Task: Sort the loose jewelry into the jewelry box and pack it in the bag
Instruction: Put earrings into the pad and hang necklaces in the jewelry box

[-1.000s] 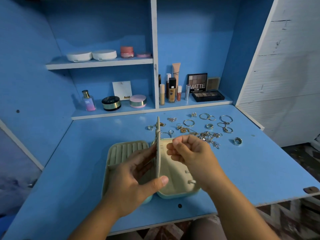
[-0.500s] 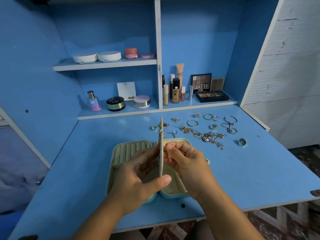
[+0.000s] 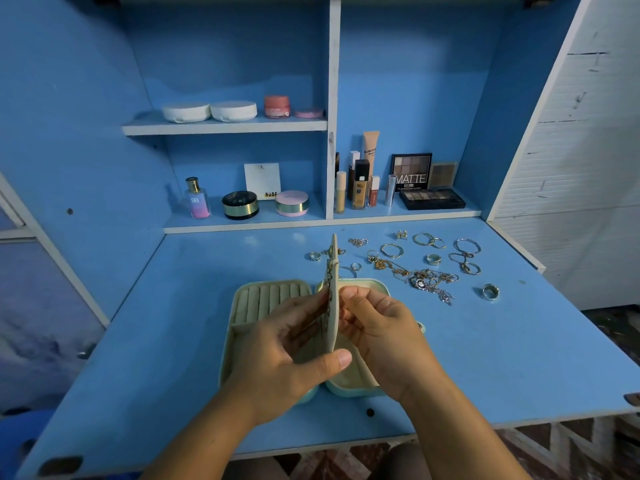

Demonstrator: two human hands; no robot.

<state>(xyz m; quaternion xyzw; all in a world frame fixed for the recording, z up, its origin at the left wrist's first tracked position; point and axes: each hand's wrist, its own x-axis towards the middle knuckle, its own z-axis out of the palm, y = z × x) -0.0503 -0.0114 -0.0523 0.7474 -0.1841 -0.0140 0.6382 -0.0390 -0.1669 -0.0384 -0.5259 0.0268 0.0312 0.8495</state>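
Head view, the only one we have. Jewelry box [image 3: 270, 299], pale green outside and cream inside, lies open flat on the blue table [image 3: 502, 358], near the front edge and just left of centre. We see ring rolls in its left half; the right half is mostly hidden under the hands. Between the two halves a cream middle panel [image 3: 333, 268] stands upright on edge, with a few small gold pieces hanging on its left face.

Left hand [image 3: 287, 355] grips that panel: thumb hooked round its near edge, fingers flat against the left face. Right hand [image 3: 384, 337] is at the panel's right face, fingers curled and tips bunched against it. We cannot tell whether they pinch a piece or only touch the panel; it is too small and partly hidden.

Loose jewelry [image 3: 426, 278] is spread on the table behind and to the right of the box, apart from it: rings, thin bangles and a tangle of chains. One wide silver ring [image 3: 490, 292] sits alone at the right of the spread.

Shelves behind hold cosmetics: eyeshadow palette [image 3: 431, 199], perfume bottle [image 3: 198, 200], white compacts [image 3: 186, 111] on the upper shelf.
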